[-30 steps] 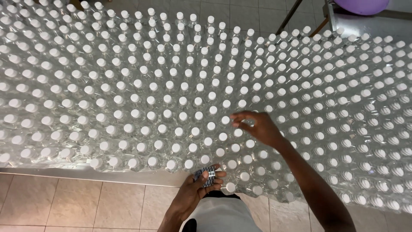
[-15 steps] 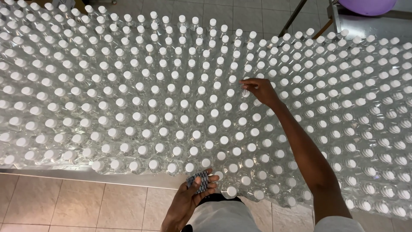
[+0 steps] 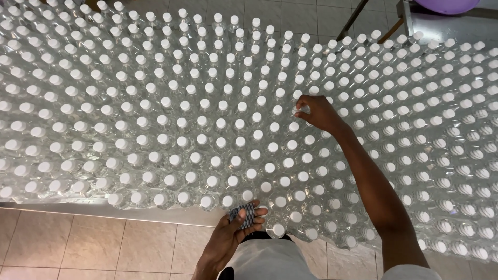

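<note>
A broad field of clear capped bottles (image 3: 155, 124) is seen packed cap to cap across a table (image 3: 78, 211), whose pale front edge shows above a tiled floor (image 3: 78, 249); a purple basin (image 3: 446, 5) sits on a metal stand at the far right corner. Because the bottles stand touching one another, a sideways knock could be passed down a row, and those at the near edge could be tipped onto the tiles. The right arm is stretched far over the field, so caps beneath the forearm could be brushed and toppled by it. The right hand (image 3: 319, 113) is closed, fingertips pinched, on the white cap of one bottle (image 3: 302, 110) well in from the edge; if that cap is twisted or pressed off-centre, the bottle could be rocked against its neighbours. The left hand (image 3: 236, 228) is curled loosely around a small stack of dark labels (image 3: 244, 215) just at the near edge, and these could slip from so light a hold.
</note>
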